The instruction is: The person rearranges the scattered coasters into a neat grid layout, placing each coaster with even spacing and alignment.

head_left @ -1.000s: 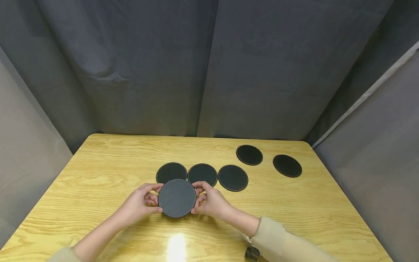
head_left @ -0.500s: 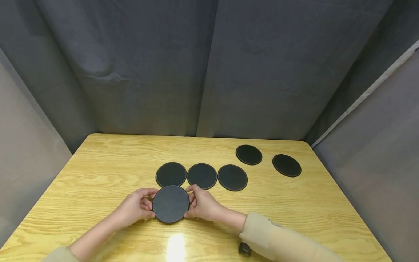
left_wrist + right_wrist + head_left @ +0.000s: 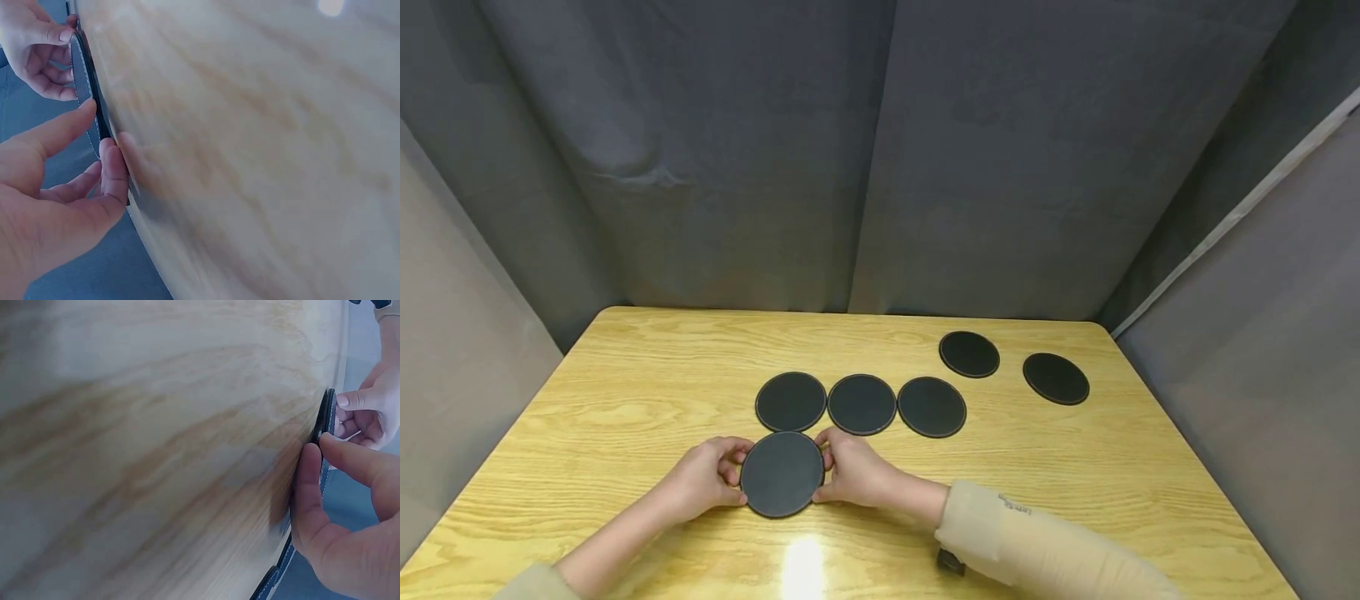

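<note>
A round black coaster [image 3: 782,474] with a stitched rim lies between my two hands, low over the table and close in front of the leftmost coaster [image 3: 791,402] of a row. My left hand [image 3: 706,477] grips its left edge with thumb and fingers. From the opposite side, my right hand [image 3: 857,471] grips the right edge in the same way. The left wrist view catches the coaster [image 3: 82,75] edge-on, and the right wrist view shows its stitched edge [image 3: 330,412] by the fingertips. Beside the leftmost one, a middle coaster [image 3: 862,404] and a right coaster [image 3: 932,407] continue the row, rims meeting.
Toward the back right of the wooden table [image 3: 625,375] lie two more black coasters, one nearer the middle [image 3: 969,354] and one farther right [image 3: 1056,378]. Grey curtains [image 3: 737,167] surround the table. A small dark object [image 3: 951,562] shows beneath the right sleeve.
Both hands have carried the coaster a little left and toward the person, and lower. It no longer overlaps the row as much in the head view. The other coasters stay put.
</note>
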The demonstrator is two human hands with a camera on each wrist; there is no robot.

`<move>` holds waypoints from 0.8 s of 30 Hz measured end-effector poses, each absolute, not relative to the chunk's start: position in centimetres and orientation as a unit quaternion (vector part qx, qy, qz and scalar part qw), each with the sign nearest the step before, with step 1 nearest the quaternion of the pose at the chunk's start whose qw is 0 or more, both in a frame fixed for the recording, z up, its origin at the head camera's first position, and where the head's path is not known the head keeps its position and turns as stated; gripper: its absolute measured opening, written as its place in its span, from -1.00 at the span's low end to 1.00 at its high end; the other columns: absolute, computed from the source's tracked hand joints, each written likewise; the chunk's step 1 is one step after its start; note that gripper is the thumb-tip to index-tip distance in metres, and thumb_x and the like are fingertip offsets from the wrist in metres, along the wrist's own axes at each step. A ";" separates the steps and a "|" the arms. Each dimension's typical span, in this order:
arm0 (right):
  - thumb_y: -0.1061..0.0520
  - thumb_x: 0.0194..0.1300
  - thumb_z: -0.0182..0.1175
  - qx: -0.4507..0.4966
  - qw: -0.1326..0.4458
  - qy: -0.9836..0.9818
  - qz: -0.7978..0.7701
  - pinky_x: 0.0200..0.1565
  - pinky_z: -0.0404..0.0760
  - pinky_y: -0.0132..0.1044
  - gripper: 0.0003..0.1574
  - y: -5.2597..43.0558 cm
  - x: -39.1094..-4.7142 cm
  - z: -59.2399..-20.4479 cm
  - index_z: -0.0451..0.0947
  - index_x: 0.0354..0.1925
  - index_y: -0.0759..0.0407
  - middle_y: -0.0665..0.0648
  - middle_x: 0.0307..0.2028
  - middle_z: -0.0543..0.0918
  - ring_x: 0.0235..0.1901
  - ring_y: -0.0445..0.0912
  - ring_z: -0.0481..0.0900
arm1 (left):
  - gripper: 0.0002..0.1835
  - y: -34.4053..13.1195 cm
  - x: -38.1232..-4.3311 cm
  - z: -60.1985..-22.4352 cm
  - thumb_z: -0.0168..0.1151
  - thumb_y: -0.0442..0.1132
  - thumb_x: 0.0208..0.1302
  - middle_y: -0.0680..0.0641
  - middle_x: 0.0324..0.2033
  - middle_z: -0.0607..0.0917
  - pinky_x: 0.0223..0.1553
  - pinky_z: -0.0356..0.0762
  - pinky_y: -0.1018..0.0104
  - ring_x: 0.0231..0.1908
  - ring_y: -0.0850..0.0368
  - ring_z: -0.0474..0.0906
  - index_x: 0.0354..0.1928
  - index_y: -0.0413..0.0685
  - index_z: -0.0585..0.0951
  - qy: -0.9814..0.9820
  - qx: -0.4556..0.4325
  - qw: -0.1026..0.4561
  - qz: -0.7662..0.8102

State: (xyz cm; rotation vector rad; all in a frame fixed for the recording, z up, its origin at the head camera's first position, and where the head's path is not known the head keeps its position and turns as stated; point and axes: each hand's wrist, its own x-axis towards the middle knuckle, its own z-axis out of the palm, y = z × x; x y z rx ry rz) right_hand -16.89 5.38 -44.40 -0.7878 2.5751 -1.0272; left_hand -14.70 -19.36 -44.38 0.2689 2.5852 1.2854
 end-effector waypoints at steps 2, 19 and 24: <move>0.25 -0.18 0.54 -0.274 0.125 0.889 -0.345 -0.50 0.43 -0.53 -0.15 5.3 -16.9 -44.4 0.33 0.06 0.36 0.12 -0.39 0.51 -0.65 -0.35 0.33 | -0.27 -19.4 -14.7 -44.5 0.52 -0.52 -0.28 -0.13 -0.22 0.53 -0.47 0.47 0.45 -0.41 0.15 0.45 0.09 -0.39 0.48 0.884 0.092 0.122 0.442; 0.06 -0.19 0.57 -0.271 0.099 0.927 -0.240 -0.17 0.45 -0.46 -0.21 4.5 -16.8 -44.3 0.48 0.00 0.31 0.02 -0.29 0.47 -0.31 -0.24 0.35 | -0.31 -19.3 -14.5 -44.6 0.50 -0.56 -0.29 -0.13 -0.24 0.49 -0.51 0.45 0.45 -0.42 0.14 0.43 0.05 -0.40 0.50 0.888 0.093 0.117 0.435; 0.04 -0.18 0.56 -0.268 0.099 0.929 -0.236 -0.14 0.46 -0.46 -0.20 4.4 -16.7 -44.3 0.48 0.02 0.31 0.02 -0.25 0.48 -0.28 -0.24 0.37 | -0.31 -19.2 -14.6 -44.5 0.49 -0.58 -0.29 -0.13 -0.25 0.48 -0.51 0.45 0.46 -0.43 0.15 0.43 0.05 -0.41 0.50 0.890 0.096 0.118 0.429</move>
